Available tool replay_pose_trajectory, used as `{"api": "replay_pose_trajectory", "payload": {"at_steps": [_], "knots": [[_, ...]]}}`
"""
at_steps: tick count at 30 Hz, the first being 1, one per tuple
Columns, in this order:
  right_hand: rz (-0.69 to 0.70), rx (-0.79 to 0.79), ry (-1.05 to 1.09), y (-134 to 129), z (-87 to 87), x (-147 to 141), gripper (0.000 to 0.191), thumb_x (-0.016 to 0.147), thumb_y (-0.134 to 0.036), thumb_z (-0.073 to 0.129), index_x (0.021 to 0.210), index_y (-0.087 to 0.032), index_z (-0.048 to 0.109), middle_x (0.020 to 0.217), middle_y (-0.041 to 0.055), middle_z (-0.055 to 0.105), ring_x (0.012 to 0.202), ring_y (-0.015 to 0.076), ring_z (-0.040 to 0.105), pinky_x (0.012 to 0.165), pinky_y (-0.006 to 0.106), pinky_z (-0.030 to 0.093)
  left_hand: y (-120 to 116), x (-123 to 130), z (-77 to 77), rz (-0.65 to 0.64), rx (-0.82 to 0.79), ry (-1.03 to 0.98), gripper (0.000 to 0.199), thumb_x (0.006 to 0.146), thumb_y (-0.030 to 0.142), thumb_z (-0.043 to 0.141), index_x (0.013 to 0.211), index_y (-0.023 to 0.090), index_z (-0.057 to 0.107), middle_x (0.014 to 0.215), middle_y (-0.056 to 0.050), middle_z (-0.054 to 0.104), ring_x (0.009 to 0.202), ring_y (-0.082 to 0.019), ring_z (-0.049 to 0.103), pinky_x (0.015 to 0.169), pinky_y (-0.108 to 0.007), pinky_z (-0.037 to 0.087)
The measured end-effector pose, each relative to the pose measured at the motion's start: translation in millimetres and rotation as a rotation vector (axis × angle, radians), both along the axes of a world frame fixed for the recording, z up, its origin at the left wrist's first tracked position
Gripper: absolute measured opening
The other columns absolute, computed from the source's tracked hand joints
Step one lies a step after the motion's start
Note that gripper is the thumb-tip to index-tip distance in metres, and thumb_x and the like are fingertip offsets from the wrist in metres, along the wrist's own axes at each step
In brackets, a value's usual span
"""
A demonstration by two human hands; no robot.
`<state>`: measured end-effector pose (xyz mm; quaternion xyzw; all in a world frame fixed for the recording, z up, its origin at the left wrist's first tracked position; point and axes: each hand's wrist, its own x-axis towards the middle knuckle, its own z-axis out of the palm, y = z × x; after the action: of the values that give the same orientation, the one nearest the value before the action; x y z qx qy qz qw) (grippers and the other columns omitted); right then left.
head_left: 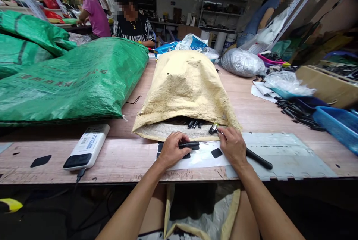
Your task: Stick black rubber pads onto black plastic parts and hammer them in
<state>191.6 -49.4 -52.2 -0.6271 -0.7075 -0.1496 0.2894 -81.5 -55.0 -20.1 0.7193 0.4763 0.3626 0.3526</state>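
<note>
My left hand [175, 149] is closed on a slim black pen-like part [189, 145], held level just above a white sheet [207, 161] with dark rounded patches. In my right hand [232, 146] is a small hammer; its head [213, 128], metal and yellowish, points toward the sack opening. The black hammer handle [259, 158] sticks out behind that hand to the right. Directly beyond both hands lies a yellow woven sack [187, 83], mouth facing me, with several black parts [194, 124] showing inside. Deeper contents are hidden in shadow.
A large green sack [69, 79] and a white power bank [87, 146] lie left. A grey mat [282, 150], blue bins [338, 126] and loose black parts [298, 113] are right. An open sack [203, 214] sits between my legs. Several people work beyond.
</note>
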Motion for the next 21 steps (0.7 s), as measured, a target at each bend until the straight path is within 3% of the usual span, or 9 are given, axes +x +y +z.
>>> {"api": "replay_pose_trajectory", "payload": {"at_steps": [21], "knots": [[-0.025,-0.006,-0.008,-0.3,0.1,-2.7,0.022,0.094,-0.024,0.053,0.11,-0.023,0.068,0.095,0.0049,0.065,0.093,0.022,0.056,0.086,0.033,0.042,-1.6,-1.6,-2.3,-0.003,-0.005,-0.031,0.018,0.072,0.019,0.078,0.086,0.022,0.067,0.091,0.0,0.067,0.092,-0.02,0.058,0.083,-0.031,0.045]]}}
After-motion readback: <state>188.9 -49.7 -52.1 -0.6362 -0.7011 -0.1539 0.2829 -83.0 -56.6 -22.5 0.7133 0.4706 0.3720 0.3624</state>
